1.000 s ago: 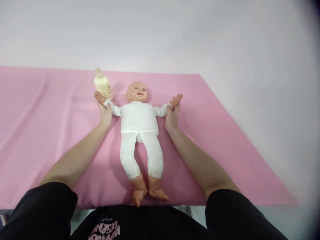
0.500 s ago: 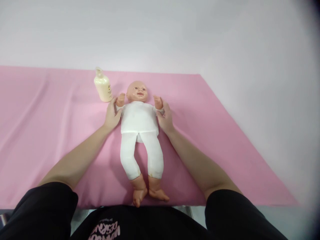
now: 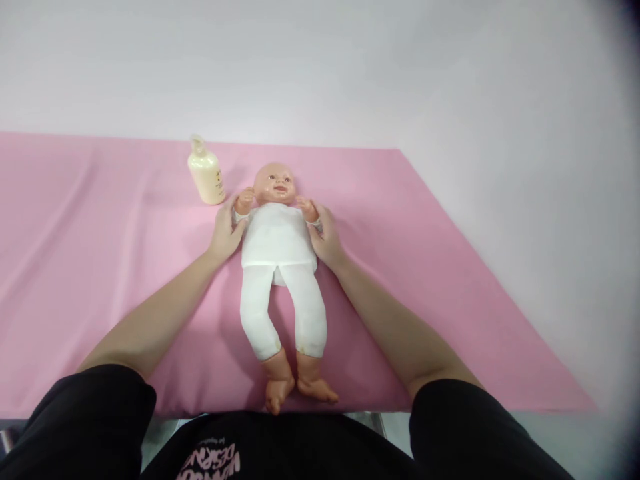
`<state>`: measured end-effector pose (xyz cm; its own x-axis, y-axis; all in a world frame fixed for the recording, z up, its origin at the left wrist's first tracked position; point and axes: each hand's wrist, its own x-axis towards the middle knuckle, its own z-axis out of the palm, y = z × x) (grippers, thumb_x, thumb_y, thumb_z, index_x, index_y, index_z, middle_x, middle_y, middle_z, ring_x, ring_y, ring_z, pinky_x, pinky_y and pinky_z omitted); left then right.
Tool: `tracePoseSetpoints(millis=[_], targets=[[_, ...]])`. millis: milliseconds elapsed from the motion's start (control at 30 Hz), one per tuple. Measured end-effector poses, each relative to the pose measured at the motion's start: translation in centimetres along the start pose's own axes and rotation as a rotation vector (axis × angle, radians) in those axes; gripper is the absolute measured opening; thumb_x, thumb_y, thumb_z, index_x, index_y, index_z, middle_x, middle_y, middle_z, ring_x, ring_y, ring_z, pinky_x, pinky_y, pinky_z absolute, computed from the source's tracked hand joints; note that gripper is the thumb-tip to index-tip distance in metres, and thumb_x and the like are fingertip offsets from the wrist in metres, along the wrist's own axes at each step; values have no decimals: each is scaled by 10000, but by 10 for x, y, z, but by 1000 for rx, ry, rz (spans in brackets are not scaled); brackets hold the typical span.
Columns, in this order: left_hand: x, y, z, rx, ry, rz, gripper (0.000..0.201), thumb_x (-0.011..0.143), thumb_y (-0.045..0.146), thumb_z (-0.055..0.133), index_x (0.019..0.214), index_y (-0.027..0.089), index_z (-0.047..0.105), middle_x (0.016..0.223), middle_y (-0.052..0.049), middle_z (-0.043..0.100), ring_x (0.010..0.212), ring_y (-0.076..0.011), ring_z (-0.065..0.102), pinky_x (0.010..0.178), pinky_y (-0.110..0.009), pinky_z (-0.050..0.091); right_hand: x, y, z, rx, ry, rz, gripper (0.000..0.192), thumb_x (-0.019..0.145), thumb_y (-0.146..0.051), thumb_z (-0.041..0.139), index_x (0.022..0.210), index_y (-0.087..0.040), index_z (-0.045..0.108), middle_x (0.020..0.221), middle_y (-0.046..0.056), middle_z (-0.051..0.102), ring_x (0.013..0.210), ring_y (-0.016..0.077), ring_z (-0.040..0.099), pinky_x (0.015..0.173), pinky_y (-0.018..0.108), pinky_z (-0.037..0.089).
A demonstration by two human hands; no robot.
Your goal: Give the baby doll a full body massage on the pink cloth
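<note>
I am looking down at a doll that is lying on its back along the middle of the sheet, head pointing away from me and feet resting near the sheet's near edge. My left hand is pressing against the doll's side on the left, and my right hand is doing the same on the right (each one is sitting just below a folded-in doll arm). A bottle is standing upright behind my left hand, just left of the doll's head.
</note>
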<state>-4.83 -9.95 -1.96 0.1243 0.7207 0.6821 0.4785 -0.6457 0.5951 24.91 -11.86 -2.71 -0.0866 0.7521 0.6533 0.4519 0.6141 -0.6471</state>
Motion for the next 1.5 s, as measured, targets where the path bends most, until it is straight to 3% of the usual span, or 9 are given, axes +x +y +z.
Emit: tracePoseSetpoints(millis=[167,300,500,633,867,1000,1133,1267,1500], targets=[[2,-7,1,-157,96,-138,758,947,681,533,1543,264,320,1593,-166,426,1505,-277,417,1254,-458,339,5,-1,-3,137,110,49,652,1004,-450,496,1587,-299,246,1670,92,328,1559,254,322,1298,548,264],[3,-20,1,-210,203,-231,735,954,711,485,1543,324,275,1608,-133,413,1490,-232,445,1229,-424,393,9,7,-7,193,226,130,673,997,-388,467,1594,-313,165,1710,76,211,1604,239,211,1311,579,185],[0,-53,0,-204,328,-337,553,1022,663,360,1491,377,297,1552,-74,499,1422,-188,525,1151,-377,499,5,51,-5,207,412,325,672,951,-297,384,1583,-309,156,1699,85,186,1586,211,244,1281,606,251],[2,-49,-1,-303,369,-448,529,1021,633,405,1466,359,322,1557,-79,487,1439,-203,504,1194,-401,458,6,48,-5,273,451,389,683,913,-283,431,1561,-285,213,1692,93,216,1573,218,274,1289,566,258],[4,-10,-1,-204,168,-207,701,963,684,497,1521,277,375,1588,-141,451,1507,-258,417,1260,-442,333,10,6,-6,189,217,103,636,992,-398,484,1575,-299,247,1686,77,286,1584,230,268,1309,563,214],[3,4,-1,-79,-11,-85,683,971,628,528,1519,229,439,1531,-165,515,1469,-306,450,1251,-512,313,5,5,-3,117,98,63,615,1013,-483,471,1574,-293,304,1624,96,409,1529,249,375,1281,549,300],[3,9,-1,67,-178,-13,562,988,533,527,1463,233,544,1415,-146,611,1345,-313,540,1202,-538,367,2,1,0,16,-26,13,468,1021,-380,439,1477,-298,503,1475,79,580,1399,253,513,1249,528,356],[3,8,1,100,-206,22,515,989,467,516,1449,243,572,1367,-132,632,1276,-303,567,1169,-526,401,4,-8,-1,-51,-118,-21,467,993,-271,411,1430,-290,575,1407,66,630,1354,259,536,1237,536,364],[2,8,0,131,-209,49,514,1001,419,485,1478,236,545,1373,-137,622,1274,-299,562,1161,-515,407,4,-10,-2,-60,-112,-30,538,921,-193,453,1438,-287,568,1412,62,624,1348,260,537,1229,530,375]])
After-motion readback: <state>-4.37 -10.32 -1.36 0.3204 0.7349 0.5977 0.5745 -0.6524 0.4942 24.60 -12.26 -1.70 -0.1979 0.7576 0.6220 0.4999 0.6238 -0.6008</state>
